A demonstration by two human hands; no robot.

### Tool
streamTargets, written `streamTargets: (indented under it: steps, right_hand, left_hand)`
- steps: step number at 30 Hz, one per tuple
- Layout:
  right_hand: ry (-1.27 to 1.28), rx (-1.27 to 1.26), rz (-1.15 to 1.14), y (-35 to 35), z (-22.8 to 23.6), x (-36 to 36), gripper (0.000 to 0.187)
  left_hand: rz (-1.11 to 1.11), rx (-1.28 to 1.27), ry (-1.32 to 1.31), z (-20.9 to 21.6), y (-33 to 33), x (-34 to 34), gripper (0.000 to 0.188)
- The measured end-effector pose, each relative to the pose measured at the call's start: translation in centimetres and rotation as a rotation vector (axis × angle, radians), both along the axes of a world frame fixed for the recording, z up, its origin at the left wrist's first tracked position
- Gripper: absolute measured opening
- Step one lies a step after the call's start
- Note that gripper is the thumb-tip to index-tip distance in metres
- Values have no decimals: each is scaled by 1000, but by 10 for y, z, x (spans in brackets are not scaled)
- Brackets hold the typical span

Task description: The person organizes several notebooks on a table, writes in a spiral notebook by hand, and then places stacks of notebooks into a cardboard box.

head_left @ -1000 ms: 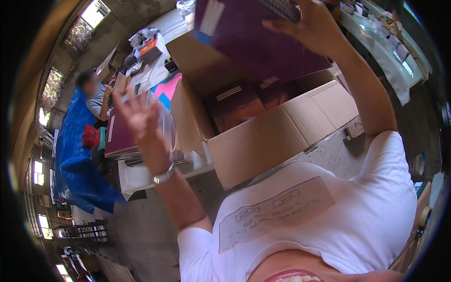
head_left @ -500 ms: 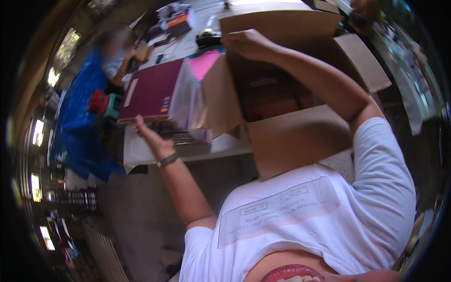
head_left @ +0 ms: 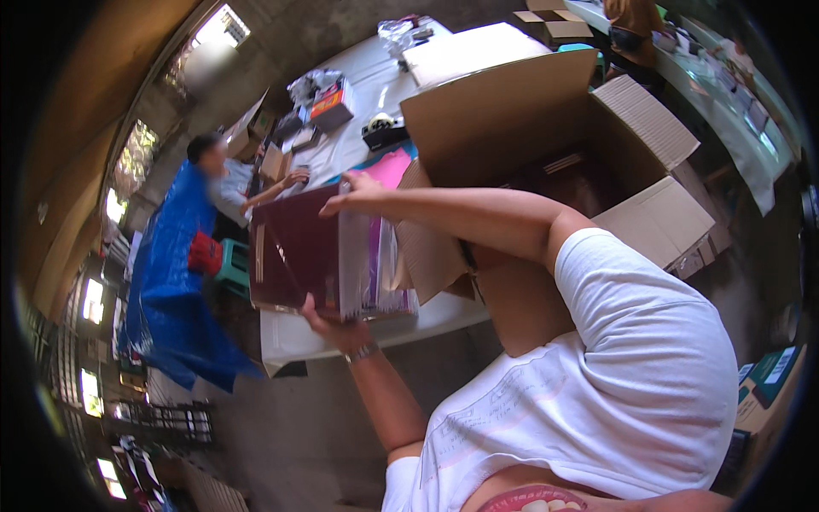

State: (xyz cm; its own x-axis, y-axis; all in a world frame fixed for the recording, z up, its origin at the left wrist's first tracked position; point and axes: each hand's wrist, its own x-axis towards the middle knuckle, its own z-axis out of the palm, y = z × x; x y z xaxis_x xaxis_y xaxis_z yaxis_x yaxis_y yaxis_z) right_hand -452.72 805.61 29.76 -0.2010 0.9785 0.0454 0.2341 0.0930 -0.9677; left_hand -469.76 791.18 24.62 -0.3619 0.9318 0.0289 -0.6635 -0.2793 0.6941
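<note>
A large maroon hardcover book (head_left: 299, 247), with a glossy cover, lies on top of a stack of similar books (head_left: 388, 277) at the table's near edge. My left hand (head_left: 339, 331) grips its near edge, thumb up against the cover and the other fingers hidden beneath. At the book's far right corner is my right hand (head_left: 363, 196), fingers apart, by the cover edge. An open cardboard box (head_left: 486, 128) stands to the right of the stack, flaps spread. Inside it lies another dark maroon book (head_left: 567, 175), partly hidden by my right arm.
On the white-covered table (head_left: 363, 72) are a tape dispenser (head_left: 384, 132), pink paper (head_left: 394, 166) and an orange-and-white box (head_left: 333, 104). Across it sits a person (head_left: 230, 183) beside a blue tarp (head_left: 175, 277) and a green stool (head_left: 232, 260). More cartons (head_left: 772, 388) stand at lower right.
My right hand has moved from the box's far left edge down to the maroon book. My left hand has taken hold of the book's near edge. The view has shifted.
</note>
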Motion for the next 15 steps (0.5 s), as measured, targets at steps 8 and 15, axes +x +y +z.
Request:
streamTargets:
  steps: [8,15]
  right_hand:
    - [-92,559,-36,-169,141,60,96]
    - [64,326,1,-196,191,185,107]
  left_hand:
    - [-262,396,-354,24,-38,32,46]
    - [-852,707,-433,88,-28,112,42]
